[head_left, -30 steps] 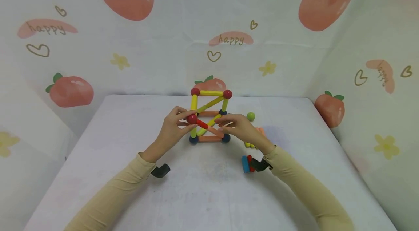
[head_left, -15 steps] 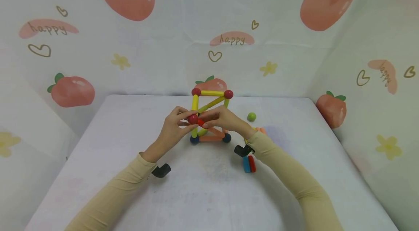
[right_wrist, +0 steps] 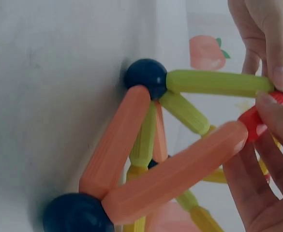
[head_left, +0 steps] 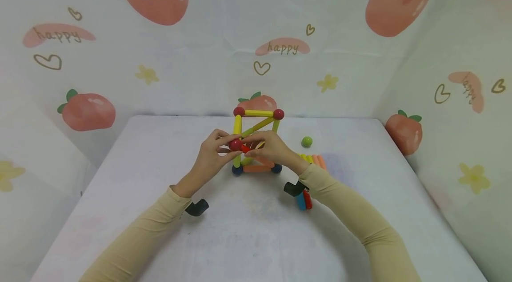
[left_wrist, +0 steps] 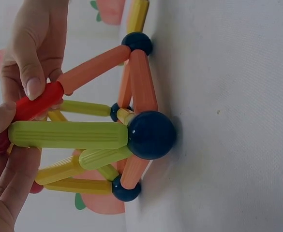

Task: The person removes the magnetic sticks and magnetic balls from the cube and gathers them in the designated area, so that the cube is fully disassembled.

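Observation:
A magnetic stick-and-ball frame (head_left: 258, 168) stands on the table, with dark blue balls (left_wrist: 152, 135) at its base and red balls (head_left: 278, 114) at its top. My left hand (head_left: 210, 155) pinches the near-left red ball (head_left: 235, 144), on top of an upright green stick (left_wrist: 68, 134). From the right, my right hand (head_left: 276, 148) pinches a short red stick (left_wrist: 39, 101) between thumb and fingers, right beside that ball. The red stick meets the upper end of a slanting orange stick (right_wrist: 175, 171), which runs down to the near-right blue ball (right_wrist: 78, 215).
Right of the frame lies a row of yellow and orange sticks (head_left: 321, 160), partly behind the right forearm. A green ball (head_left: 306, 141) sits behind them. Nearer are a blue stick (head_left: 301, 202) and a red stick (head_left: 307, 200). A printed cloth (head_left: 200, 64) hangs behind the table.
My right hand has moved left from the frame's right side onto the short red stick, and now pinches it close to the red ball. The left hand keeps its place.

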Demonstrator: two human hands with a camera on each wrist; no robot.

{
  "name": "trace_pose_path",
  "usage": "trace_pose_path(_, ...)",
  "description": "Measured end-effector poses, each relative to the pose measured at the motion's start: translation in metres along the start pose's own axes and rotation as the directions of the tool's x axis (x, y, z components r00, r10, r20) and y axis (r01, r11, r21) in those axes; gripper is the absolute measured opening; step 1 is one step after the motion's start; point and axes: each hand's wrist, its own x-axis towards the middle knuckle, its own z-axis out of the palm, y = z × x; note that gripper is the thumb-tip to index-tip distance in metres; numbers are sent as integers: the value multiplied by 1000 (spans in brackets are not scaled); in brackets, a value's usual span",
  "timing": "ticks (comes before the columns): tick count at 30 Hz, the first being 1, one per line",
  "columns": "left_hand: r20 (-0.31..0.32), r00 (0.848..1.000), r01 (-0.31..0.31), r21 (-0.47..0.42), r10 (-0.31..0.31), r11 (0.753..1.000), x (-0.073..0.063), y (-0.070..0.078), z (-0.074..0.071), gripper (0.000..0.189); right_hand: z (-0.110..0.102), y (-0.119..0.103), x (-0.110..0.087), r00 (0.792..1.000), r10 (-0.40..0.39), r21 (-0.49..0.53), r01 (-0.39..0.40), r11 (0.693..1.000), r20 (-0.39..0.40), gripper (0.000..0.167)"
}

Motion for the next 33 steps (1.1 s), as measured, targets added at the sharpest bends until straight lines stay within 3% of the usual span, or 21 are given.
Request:
trace_pose_path(6, -10, 1000, 2, 10, -2, 1000, -1, 1, 0, 45, 6, -5, -3, 998, -6, -50, 3, 999, -63, 32)
trace_pose_path(11, -11, 1000, -1, -1, 1, 1000, -1, 0, 1, 45, 8, -6, -3, 991, 33, -80, -44, 996, -133, 32)
trace_pose_path(21, -13, 1000, -1, -21, 1, 1000, 1, 1, 1, 43, 7, -2, -4, 978, 138, 56, -131, 990, -155, 31)
trace_pose_path(33, -3, 1000, 25, -12, -25, 1000, 0, 2, 1, 45, -9, -2, -17, 975, 104, 185, -67, 980, -194, 30)
